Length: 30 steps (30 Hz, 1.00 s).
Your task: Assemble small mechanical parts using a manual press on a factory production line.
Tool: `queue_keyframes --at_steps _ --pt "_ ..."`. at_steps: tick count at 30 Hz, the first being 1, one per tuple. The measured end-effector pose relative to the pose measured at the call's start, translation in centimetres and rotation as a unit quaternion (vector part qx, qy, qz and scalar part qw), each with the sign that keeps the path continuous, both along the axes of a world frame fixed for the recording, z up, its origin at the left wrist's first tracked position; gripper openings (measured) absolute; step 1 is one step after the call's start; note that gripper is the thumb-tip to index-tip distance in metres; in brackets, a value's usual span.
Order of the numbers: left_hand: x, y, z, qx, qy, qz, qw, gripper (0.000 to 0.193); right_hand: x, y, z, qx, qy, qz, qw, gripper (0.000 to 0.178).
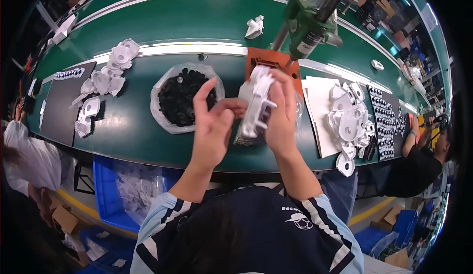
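Note:
A white moulded plastic part (pixel 257 104) with ribs and small posts is tilted up above the table edge, slightly blurred. My right hand (pixel 282 119) is closed around its right side. My left hand (pixel 213 124) is beside it, index finger raised and apart from the others. One left finger reaches to the part's left side; whether it presses on it I cannot tell. Just behind my left hand stands a clear plastic bag (pixel 156 107) of small black round pieces (pixel 178 96). Beyond the part is an orange fixture plate (pixel 294 83) under a green press (pixel 306 30).
More white parts lie in piles at left (pixel 104 79) and right (pixel 349 121), the right pile partly on cardboard sheets (pixel 315 126). Dark trays with small pieces (pixel 385 119) sit farther right. A blue bin (pixel 106 195) is below the table. Co-workers are at both sides.

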State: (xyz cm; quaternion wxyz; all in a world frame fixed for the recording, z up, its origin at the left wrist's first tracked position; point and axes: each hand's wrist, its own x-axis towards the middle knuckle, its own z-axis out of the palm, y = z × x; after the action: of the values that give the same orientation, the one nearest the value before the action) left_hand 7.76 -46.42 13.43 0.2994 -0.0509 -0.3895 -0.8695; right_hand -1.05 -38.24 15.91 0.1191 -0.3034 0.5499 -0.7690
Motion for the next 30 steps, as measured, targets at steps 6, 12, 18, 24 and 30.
queue_keyframes --at_steps 6,12,18,24,30 --pt "-0.2 -0.5 -0.2 -0.172 -0.115 0.036 0.978 0.028 -1.6 1.3 -1.8 0.047 0.122 -0.002 0.991 0.045" --pt "-2.4 0.7 1.9 -0.471 -0.171 0.142 0.854 0.019 -4.0 4.9 -0.5 0.143 0.363 -0.091 0.916 0.091" --pt "-9.3 -4.5 3.2 -0.753 -0.154 0.209 0.604 0.013 -5.5 7.4 -1.1 0.165 0.293 -0.127 0.933 0.044" --pt "-14.9 -3.9 0.0 -0.882 -0.039 0.171 0.438 0.015 -4.6 8.7 -2.3 0.248 0.257 -0.04 0.933 0.026" --pt "-15.8 -3.5 -0.8 -0.899 -0.036 0.17 0.401 0.022 -5.5 8.4 -3.5 0.281 0.359 -0.013 0.89 0.022"
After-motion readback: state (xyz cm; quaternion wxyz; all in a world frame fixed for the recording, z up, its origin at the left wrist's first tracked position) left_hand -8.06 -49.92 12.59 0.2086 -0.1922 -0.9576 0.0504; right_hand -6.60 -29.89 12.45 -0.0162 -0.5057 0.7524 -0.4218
